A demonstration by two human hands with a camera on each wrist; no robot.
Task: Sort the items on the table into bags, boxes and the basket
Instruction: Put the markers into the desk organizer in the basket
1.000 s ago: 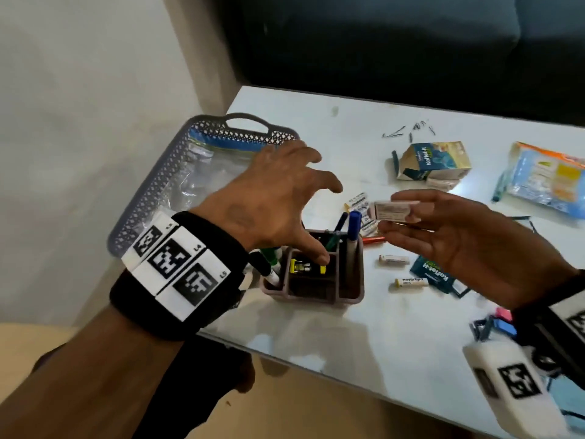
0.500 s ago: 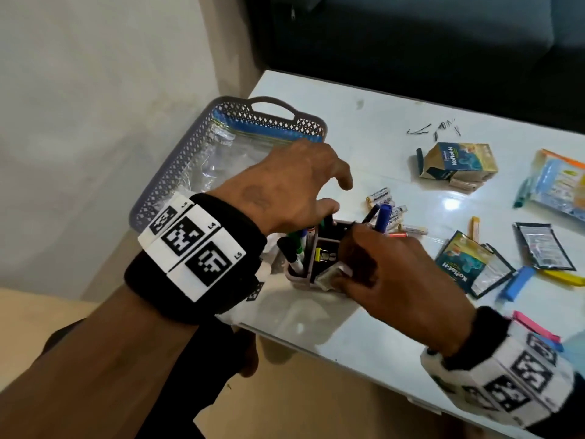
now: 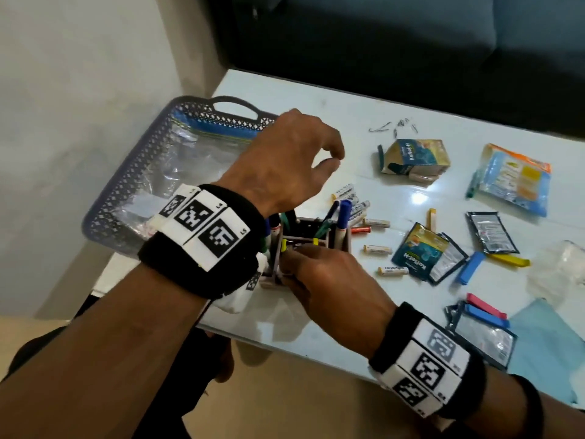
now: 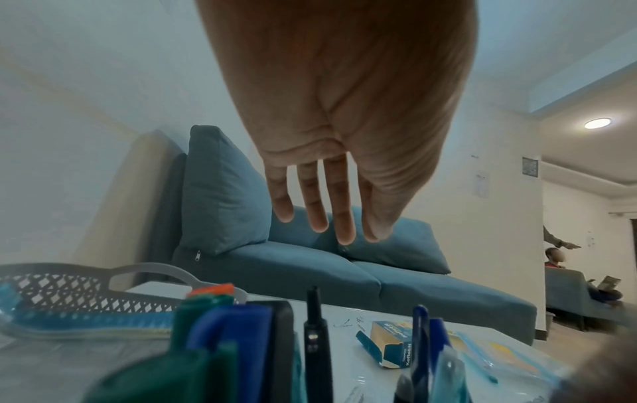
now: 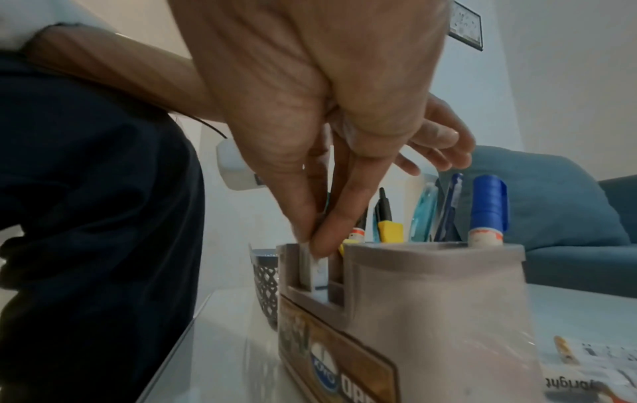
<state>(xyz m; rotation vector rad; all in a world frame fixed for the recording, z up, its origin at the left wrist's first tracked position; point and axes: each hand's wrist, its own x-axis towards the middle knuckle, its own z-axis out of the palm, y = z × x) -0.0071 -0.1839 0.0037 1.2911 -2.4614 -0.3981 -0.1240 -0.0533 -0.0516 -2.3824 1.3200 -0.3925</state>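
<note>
A brown compartment organizer (image 3: 340,245) (image 5: 431,300) stands near the table's front edge, with markers and pens (image 3: 343,213) (image 5: 487,207) upright in it. My right hand (image 3: 286,258) (image 5: 317,245) pinches a small white block (image 5: 315,270), which sits partly inside the organizer's front slot. In the head view the block is hidden behind my fingers. My left hand (image 3: 332,158) (image 4: 331,231) hovers above the organizer with its fingers relaxed and holds nothing. A grey lattice basket (image 3: 126,191) (image 4: 69,286) with a clear zip bag inside lies to the left.
Right of the organizer lie several small tubes (image 3: 376,248), Kofiet-H sachets (image 3: 421,255), a Kofiet-H carton (image 3: 414,156), coloured clips (image 3: 471,267) and a blue-orange packet (image 3: 512,179). Small metal pins (image 3: 395,125) lie farther back. A dark sofa borders the table's far edge.
My right hand brought the white block from above the table down into the organizer's front slot. My left hand rose off the markers and now hovers higher.
</note>
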